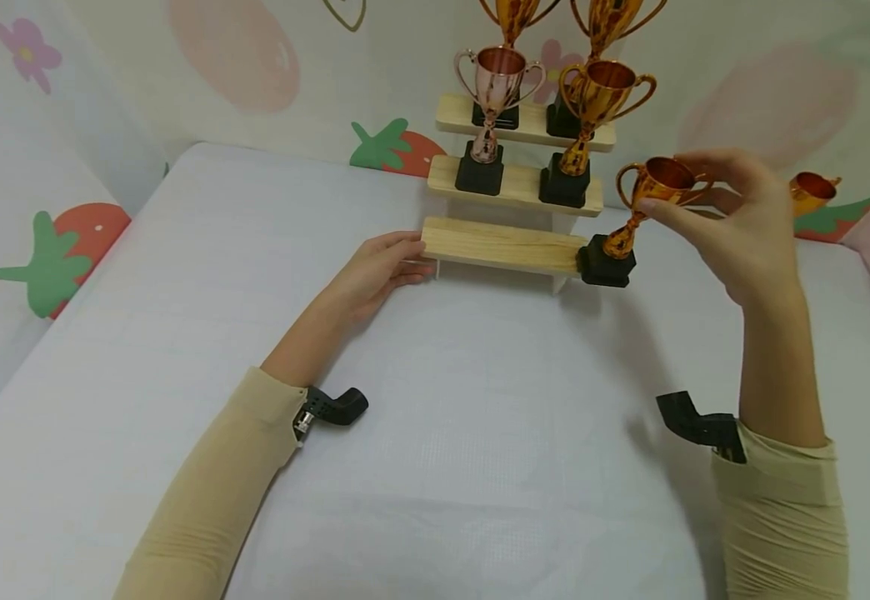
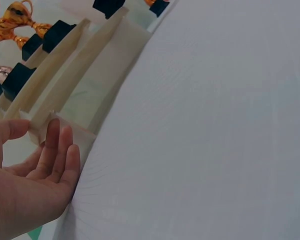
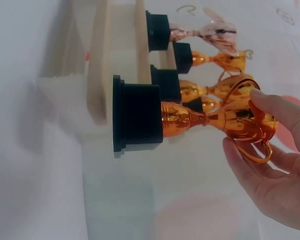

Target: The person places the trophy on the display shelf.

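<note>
Bright, even, soft lighting throughout, with only faint shadows under the forearms and beneath the wooden stand (image 1: 502, 244) on the white tabletop (image 1: 480, 417). Small glints on the gold trophy (image 3: 225, 120); both wrist views washed out, hazy and soft. Sharp in the head view, slightly bowed toward the edges.

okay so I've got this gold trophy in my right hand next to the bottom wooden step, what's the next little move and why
Probably shift the gold trophy left and set it down on the bottom step: its black base sits at the step's right end, the step is bare, and your left hand touches its left end.
</note>
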{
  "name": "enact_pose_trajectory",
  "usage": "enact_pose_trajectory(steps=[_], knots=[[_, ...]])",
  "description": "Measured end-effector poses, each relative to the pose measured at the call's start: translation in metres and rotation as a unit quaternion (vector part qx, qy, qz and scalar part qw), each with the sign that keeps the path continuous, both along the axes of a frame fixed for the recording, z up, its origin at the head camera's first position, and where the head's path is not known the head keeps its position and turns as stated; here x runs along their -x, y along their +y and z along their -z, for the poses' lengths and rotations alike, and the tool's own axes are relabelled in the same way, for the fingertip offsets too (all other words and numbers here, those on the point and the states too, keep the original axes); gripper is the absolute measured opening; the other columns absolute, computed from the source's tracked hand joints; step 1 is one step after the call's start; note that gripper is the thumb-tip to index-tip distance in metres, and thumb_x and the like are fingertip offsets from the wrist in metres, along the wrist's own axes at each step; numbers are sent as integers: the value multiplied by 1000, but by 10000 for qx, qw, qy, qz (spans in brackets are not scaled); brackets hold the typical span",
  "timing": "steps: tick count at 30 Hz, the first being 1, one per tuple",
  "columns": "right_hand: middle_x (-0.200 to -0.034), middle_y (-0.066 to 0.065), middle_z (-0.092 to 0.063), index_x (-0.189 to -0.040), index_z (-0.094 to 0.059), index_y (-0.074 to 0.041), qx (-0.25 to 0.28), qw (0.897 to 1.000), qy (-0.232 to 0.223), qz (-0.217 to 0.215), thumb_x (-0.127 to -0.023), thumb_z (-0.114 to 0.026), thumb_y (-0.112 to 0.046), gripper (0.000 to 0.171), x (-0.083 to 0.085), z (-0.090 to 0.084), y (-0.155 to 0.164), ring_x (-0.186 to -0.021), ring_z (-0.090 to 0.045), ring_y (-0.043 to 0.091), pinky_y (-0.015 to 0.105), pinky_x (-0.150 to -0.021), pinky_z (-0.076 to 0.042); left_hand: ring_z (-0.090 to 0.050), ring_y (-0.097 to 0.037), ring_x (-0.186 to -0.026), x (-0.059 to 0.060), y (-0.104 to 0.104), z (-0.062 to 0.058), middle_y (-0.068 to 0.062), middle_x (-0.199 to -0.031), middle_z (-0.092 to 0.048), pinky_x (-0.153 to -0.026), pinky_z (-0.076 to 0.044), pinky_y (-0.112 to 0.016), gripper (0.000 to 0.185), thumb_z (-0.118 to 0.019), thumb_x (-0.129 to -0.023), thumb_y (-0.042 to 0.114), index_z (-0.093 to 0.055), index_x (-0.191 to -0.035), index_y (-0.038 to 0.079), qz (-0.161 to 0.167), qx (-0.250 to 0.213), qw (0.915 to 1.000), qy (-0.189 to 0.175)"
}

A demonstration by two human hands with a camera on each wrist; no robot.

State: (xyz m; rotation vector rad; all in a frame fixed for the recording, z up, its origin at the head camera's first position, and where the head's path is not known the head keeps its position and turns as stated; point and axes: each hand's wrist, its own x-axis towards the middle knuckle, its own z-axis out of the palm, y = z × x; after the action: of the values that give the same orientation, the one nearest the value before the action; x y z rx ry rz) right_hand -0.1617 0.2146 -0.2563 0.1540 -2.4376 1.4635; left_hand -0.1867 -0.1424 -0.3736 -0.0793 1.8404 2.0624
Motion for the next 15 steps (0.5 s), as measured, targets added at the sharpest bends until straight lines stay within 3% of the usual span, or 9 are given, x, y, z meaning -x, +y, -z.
enact_pose_trajectory(steps=[9,15], knots=[[-111,-9,-64,-122,-73,-16,121,9993,213,-280,-85,-85,3,43,5,-3,-17,-89,-70,4,10,-80,-55,-65,-12,-101,0,0,0,-22,-145,-55,-88,-55,-20,47,-46,-114,14,-43,-156,-5,-28,-18,10000,20],[-111,-10,-63,-124,-72,-11,-121,9992,254,-301,-86,-87,-2,42,9,-2,-32,-89,-68,3,11,-81,-55,-64,-12,-102,0,0,0,-23,-146,-55,-89,-55,-21,47,-46,-114,14,-43,-156,-4,-17,-3,10000,5]])
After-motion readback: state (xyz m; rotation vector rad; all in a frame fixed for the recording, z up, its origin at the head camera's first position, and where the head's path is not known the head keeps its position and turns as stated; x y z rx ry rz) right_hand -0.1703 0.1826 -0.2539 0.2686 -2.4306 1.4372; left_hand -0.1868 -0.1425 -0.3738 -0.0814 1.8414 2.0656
